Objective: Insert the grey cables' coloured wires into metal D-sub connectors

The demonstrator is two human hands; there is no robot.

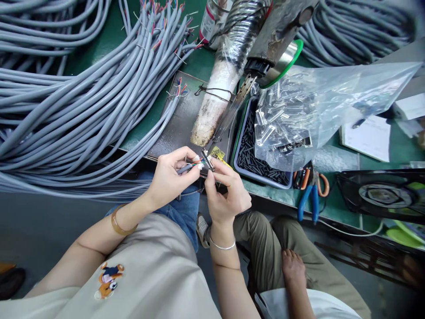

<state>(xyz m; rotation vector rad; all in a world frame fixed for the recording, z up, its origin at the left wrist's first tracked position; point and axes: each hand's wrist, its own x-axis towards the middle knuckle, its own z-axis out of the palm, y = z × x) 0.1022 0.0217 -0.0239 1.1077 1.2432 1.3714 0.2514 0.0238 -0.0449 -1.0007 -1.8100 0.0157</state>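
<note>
Between finger and thumb, my left hand (174, 175) pinches the stripped end of a grey cable (186, 168), its thin coloured wires fanned toward a connector. My right hand (227, 190) grips that small multi-pin metal connector (208, 160) by its edge. The wire tips meet the row of pins; whether any is joined cannot be made out. Just above the connector is the tip of a soldering iron (232, 108), fixed in a stand and pointing down at it. A white, wrapped tube (212, 99) slants down beside the iron.
Many grey cables (99, 102) cover the left of the bench. At right are a bin of short black tubes (247, 153), a plastic bag of metal connectors (285, 115), blue-handled pliers (308, 199) and a black fan (388, 195). A co-worker's hand (294, 269) rests on their leg.
</note>
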